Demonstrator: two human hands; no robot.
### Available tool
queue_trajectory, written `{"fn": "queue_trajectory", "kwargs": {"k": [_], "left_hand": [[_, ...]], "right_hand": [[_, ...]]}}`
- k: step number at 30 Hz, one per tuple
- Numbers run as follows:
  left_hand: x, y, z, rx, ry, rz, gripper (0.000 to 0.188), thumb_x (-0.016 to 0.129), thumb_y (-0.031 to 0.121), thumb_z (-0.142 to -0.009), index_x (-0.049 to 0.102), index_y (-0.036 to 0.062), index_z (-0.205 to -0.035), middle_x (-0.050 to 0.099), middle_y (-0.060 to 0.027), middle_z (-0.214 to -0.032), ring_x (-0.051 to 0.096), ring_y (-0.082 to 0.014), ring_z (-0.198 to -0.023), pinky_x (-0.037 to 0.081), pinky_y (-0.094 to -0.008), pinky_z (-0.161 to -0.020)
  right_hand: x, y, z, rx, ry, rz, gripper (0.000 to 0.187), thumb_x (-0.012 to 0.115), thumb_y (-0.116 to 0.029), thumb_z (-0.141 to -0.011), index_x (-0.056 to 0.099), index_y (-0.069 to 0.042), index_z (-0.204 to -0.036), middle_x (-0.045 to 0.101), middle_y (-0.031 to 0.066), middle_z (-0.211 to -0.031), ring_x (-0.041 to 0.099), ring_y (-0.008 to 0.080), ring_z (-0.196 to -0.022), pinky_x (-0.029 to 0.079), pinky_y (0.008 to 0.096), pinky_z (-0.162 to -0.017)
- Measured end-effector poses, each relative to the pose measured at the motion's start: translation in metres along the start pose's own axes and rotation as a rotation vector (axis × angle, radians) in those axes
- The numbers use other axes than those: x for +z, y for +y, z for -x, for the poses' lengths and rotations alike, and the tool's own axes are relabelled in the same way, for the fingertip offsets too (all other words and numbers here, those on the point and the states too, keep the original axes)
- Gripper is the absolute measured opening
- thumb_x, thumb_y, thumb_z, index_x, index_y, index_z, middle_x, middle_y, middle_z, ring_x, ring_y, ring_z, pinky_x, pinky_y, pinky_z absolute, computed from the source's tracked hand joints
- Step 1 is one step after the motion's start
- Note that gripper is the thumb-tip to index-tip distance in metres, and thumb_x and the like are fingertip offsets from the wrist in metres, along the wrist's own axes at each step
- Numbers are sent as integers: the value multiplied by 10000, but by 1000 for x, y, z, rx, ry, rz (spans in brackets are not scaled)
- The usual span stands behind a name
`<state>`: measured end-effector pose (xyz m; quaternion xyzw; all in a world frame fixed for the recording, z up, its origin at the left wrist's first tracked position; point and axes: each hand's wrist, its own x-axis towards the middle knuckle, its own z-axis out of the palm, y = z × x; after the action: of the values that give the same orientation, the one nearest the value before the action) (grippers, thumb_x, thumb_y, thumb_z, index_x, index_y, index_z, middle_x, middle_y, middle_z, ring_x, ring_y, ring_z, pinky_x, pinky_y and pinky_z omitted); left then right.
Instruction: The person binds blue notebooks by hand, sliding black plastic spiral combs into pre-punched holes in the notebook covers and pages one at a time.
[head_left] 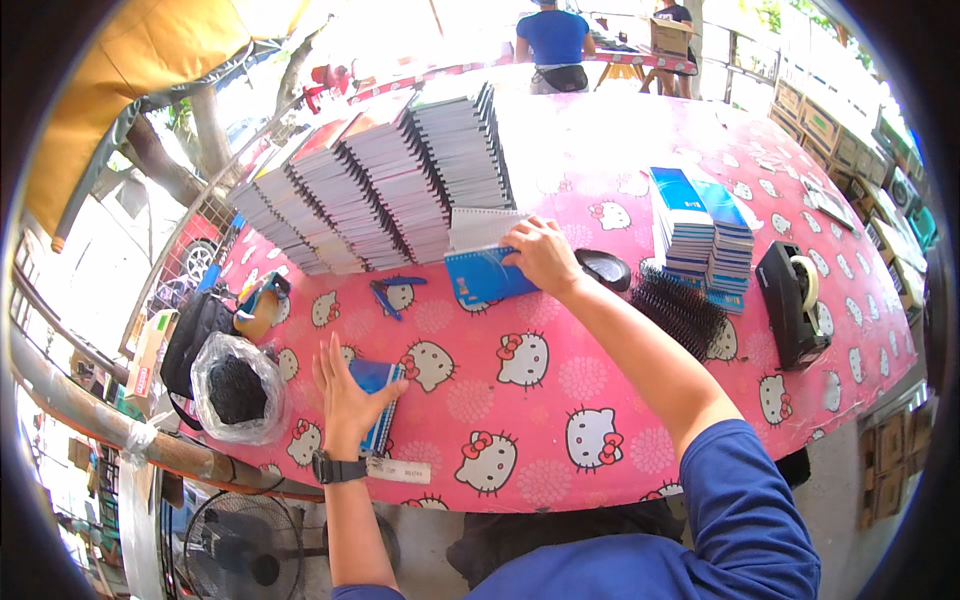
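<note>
Both my hands are working at a pink table [640,395].
At 10 o'clock, my left hand [350,395] is lying open, thumb over a blue pile [373,374]; toward 12, my right hand [542,254] is grasping a blue notebook [485,276]. Pliers [388,303] are lying at 11; a tape dispenser [785,315] is standing at 1.

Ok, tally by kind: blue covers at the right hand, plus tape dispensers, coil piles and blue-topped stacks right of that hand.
Blue cover at the right hand: 1
Tape dispenser: 1
Black coil pile: 1
Blue-topped stacks: 2
Total: 5
</note>
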<state>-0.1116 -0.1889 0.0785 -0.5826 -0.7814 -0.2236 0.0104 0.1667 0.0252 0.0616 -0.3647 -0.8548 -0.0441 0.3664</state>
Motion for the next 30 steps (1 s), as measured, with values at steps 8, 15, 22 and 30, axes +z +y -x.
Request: {"fn": "queue_trajectory", "kwargs": {"k": [8,15,22,30], "left_hand": [[10,133,29,611,368,153,561,660,201,-828,461,75,-1336,407,-127,-1417,310,-290,-1359,170,-492,-1117],[77,140,37,805,107,407,347,587,21,-780,619,82,-1120,632,-61,-1022,583,-225,-941,422,-367,-862],[80,146,41,848,134,530,247,631,9,-748,657,84,-982,653,-34,-923,601,-200,-856,434,-335,-774],[73,145,52,834,155,596,173,684,40,-772,661,82,-938,662,-38,-896,604,-208,-828,428,-338,-763]], "right_hand": [[-72,-59,55,107,-243,-350,181,724,-163,-694,621,-68,-809,633,141,-821,616,338,-814,489,407,-724],[-101,-69,120,253,-305,-577,289,742,-163,-738,643,-11,-964,653,145,-878,641,281,-802,511,379,-725],[-109,4,164,495,-188,160,232,711,-243,-772,639,-50,-879,594,97,-849,576,281,-896,484,375,-783],[-113,-1,160,463,-122,128,131,640,-100,-794,600,-22,-891,577,135,-893,554,304,-917,467,384,-803]]}}
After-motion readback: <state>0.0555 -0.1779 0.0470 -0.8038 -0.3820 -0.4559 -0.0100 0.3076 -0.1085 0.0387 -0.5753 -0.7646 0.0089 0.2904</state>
